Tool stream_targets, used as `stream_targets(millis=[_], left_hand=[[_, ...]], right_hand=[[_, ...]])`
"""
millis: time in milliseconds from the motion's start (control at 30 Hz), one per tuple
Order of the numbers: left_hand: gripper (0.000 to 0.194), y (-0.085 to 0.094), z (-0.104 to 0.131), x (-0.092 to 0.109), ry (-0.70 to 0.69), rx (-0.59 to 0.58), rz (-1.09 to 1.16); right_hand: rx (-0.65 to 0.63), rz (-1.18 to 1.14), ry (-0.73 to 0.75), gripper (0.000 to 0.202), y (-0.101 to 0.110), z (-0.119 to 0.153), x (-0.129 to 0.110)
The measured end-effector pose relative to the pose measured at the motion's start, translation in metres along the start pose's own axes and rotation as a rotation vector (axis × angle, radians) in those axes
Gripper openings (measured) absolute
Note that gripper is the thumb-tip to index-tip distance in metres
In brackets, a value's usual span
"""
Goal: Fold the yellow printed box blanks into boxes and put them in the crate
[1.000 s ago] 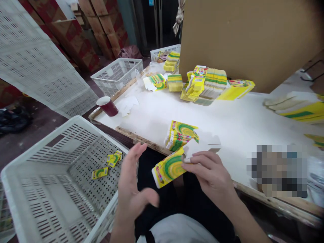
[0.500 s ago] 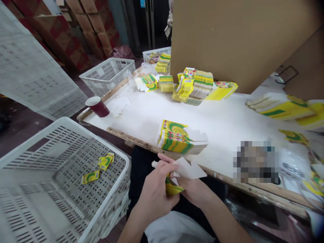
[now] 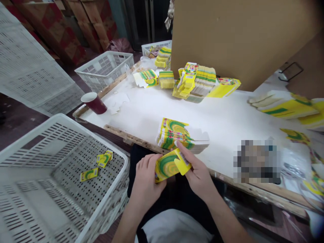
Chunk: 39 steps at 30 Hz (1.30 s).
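Note:
A small yellow and green carton (image 3: 165, 166) is held between my two hands above my lap, its printed face up. My left hand (image 3: 146, 173) is closed around its left end. At the other end, my right hand (image 3: 198, 172) grips the carton by its folded yellow flap (image 3: 182, 163), thumb on top. Just beyond, on the table edge, stands a stack of flat printed cartons (image 3: 174, 133). Several finished-looking small cartons (image 3: 89, 174) lie in the white plastic crate (image 3: 121, 158) to my left.
More bundles of flat cartons (image 3: 202, 79) stand along the back of the white table (image 3: 141, 111), before a large cardboard sheet (image 3: 217, 40). A dark red cup (image 3: 97, 104) tilts near the left corner. Another crate (image 3: 106, 69) stands behind. Further cartons (image 3: 286, 104) lie at right.
The carton in my hands has turned from its white inside to its printed face, and its flap is now folded over. My right hand has moved to the carton's right end.

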<state>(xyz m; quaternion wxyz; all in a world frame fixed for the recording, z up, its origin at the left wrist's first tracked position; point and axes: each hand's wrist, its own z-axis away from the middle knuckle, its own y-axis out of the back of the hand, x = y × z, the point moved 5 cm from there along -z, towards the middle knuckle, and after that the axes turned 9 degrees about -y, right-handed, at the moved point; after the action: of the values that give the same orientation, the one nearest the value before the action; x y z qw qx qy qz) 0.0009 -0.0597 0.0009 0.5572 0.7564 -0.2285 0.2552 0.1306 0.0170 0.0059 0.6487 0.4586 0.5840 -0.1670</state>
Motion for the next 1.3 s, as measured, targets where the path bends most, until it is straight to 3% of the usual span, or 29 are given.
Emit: stream_targets(millis=[100, 233, 367, 500, 600, 667, 700, 800, 867, 933, 1067, 1300], left_hand=[[0.045, 0.011, -0.001, -0.008, 0.03, -0.013, 0.072], [0.047, 0.024, 0.0, -0.011, 0.023, -0.012, 0.092], [0.048, 0.024, 0.0, -0.004, 0.001, -0.045, 0.108], [0.041, 0.02, -0.003, 0.005, 0.009, 0.025, 0.063], [0.045, 0.027, 0.002, -0.005, 0.052, 0.048, 0.042], [0.049, 0.045, 0.011, -0.025, 0.123, 0.097, -0.045], [0.052, 0.059, 0.017, -0.038, 0.163, 0.161, -0.144], [0.069, 0.102, 0.038, -0.075, 0.379, 0.363, -0.482], [0.076, 0.113, 0.045, -0.09, 0.445, 0.381, -0.514], [0.071, 0.106, 0.042, -0.092, 0.401, 0.332, -0.446], [0.048, 0.066, 0.024, -0.072, 0.258, 0.212, -0.121], [0.041, -0.002, 0.004, -0.04, 0.279, 0.057, 0.51]], right_hand=[[-0.164, 0.148, 0.043, 0.071, -0.005, 0.001, -0.003], [-0.225, 0.208, 0.104, 0.045, 0.001, 0.001, -0.01], [-0.318, 0.181, 0.125, 0.032, 0.007, -0.001, -0.015], [-0.106, 0.088, 0.052, 0.022, 0.004, -0.002, -0.016], [-0.052, 0.069, 0.048, 0.056, -0.002, -0.004, -0.017], [-0.001, 0.102, 0.064, 0.074, 0.006, -0.011, -0.017], [0.068, 0.141, 0.061, 0.073, 0.015, -0.017, -0.015], [0.297, 0.374, 0.0, 0.057, 0.044, -0.041, -0.007], [0.298, 0.557, -0.058, 0.05, 0.05, -0.056, 0.002], [0.252, 0.67, -0.09, 0.044, 0.048, -0.067, 0.009], [0.249, 0.695, -0.117, 0.041, 0.044, -0.071, 0.015], [0.338, 0.311, -0.148, 0.033, 0.052, -0.064, 0.015]])
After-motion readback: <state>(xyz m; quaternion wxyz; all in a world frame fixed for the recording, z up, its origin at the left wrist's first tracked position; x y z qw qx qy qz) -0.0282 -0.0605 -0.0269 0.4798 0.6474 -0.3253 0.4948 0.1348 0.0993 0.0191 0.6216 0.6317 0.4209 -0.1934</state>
